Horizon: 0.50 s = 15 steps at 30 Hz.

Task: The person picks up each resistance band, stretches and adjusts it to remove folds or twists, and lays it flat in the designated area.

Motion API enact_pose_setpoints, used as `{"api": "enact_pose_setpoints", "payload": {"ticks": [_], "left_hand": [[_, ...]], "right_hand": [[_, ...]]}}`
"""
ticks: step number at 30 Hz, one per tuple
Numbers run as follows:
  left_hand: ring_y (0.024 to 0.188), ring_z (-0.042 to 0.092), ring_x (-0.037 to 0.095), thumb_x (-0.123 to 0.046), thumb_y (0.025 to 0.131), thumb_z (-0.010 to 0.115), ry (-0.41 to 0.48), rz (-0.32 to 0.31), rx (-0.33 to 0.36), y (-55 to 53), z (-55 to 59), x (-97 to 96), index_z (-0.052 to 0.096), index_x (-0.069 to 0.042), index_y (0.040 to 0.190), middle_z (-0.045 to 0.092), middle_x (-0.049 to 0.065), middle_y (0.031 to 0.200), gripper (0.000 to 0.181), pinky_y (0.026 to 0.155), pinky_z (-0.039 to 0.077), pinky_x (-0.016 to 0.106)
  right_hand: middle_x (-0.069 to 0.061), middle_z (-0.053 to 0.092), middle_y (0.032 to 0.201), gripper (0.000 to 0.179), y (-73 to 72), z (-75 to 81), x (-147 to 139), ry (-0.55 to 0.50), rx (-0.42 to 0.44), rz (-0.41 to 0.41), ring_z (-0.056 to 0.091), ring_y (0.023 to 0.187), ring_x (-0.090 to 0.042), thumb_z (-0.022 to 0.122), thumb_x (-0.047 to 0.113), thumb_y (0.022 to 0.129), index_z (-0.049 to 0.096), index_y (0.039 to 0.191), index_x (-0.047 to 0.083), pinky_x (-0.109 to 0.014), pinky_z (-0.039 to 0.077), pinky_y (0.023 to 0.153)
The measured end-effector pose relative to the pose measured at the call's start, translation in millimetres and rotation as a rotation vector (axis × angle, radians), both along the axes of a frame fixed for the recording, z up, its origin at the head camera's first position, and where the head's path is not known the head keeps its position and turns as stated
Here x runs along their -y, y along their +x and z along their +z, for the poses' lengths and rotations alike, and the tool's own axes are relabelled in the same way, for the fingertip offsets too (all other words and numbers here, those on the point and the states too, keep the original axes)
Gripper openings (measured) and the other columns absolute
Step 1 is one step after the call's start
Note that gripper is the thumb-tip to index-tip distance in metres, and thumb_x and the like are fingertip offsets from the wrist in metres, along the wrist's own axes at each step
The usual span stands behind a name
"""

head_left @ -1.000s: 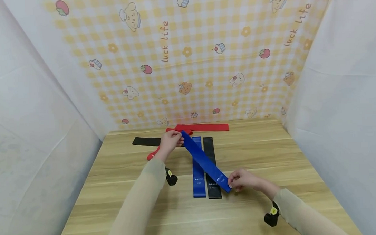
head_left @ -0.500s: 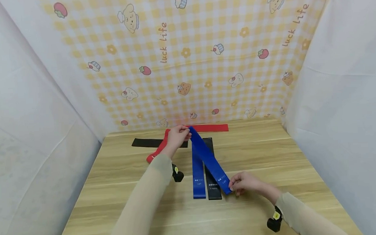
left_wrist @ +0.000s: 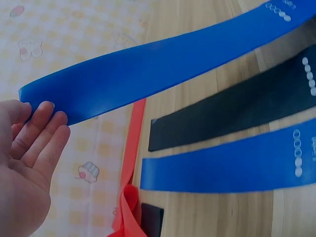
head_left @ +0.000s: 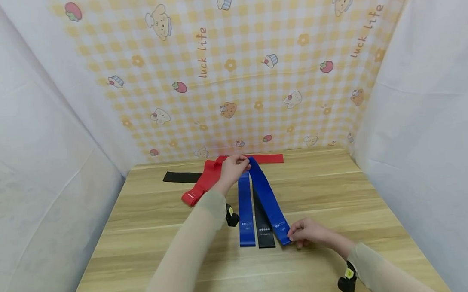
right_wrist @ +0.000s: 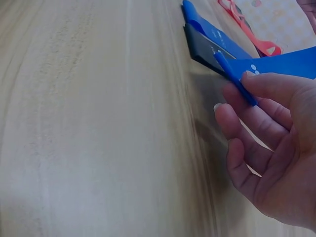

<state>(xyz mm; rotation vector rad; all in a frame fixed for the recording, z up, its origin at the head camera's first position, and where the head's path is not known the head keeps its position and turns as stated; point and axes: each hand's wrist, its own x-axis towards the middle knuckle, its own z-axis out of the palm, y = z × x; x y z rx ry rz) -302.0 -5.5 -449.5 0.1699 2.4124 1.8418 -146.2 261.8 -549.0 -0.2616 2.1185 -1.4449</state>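
Observation:
A blue resistance band marked "Light" stretches between both hands, slanting from far to near. My left hand pinches its far end, raised off the table in the left wrist view. At the near end, my right hand pinches the corner between thumb and fingers. Beneath and left of it, a black band lies lengthwise, partly covered in the head view. Left of that lies a second blue band, flat and nearly parallel to the black one.
Crumpled red bands lie at the back left, across another black band. A straight red strip runs along the back edge of the wooden table. A yellow checked cloth hangs behind, with white sheets at the sides.
My left hand has moved right with the far end of the blue band, so the band now slants less. My right hand has shifted slightly right and nearer, still pinching its end.

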Motion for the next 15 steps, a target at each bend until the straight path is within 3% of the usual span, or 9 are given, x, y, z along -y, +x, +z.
{"api": "enact_pose_setpoints", "payload": {"ticks": [9, 15], "left_hand": [[0.091, 0.068, 0.024, -0.02, 0.097, 0.061, -0.055, -0.056, -0.088, 4.9, 4.3, -19.0, 0.067, -0.006, 0.106, 0.071, 0.005, 0.091, 0.017, 0.077, 0.054, 0.029], [0.094, 0.067, 0.028, -0.022, 0.097, 0.061, -0.095, -0.064, -0.095, 8.0, 10.2, -31.0, 0.068, -0.009, 0.104, 0.071, 0.003, 0.088, 0.016, 0.074, 0.053, 0.029]], "right_hand": [[-0.007, 0.069, 0.076, 0.015, 3.8, -5.1, -1.4, 0.022, 0.004, -0.031, 0.061, 0.057, -0.013, 0.067, 0.012, 0.088, 0.071, 0.096, 0.001, -0.025, 0.044, 0.049], [-0.006, 0.07, 0.081, 0.018, 4.8, -4.6, -0.4, 0.033, 0.006, -0.036, 0.061, 0.059, -0.013, 0.067, 0.018, 0.09, 0.072, 0.098, 0.002, -0.024, 0.041, 0.048]]}}
